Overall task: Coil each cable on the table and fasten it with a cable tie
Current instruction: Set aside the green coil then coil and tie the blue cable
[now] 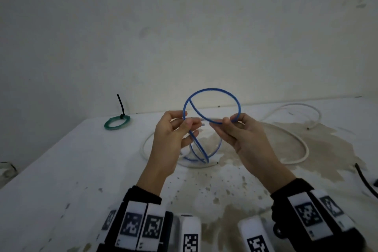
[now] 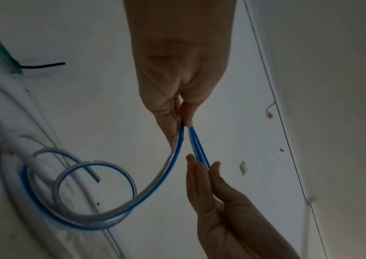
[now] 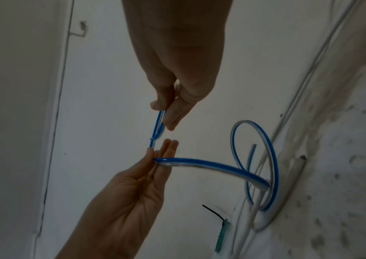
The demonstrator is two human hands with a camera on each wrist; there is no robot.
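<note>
Hands up mid-frame, both pinching the blue cable [image 1: 211, 90] into loops!
Left hand [image 1: 173, 141], right hand [image 1: 245, 139]; green coil [image 1: 117, 123] upper left already tied, white cable [image 1: 302, 145] loose on the desk [image 1: 61, 170].

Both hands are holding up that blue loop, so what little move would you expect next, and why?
Probably another turn: the left hand and right hand pinch one raised loop of the blue cable, while more of it lies slack on the table. No tie is on it yet.
</note>
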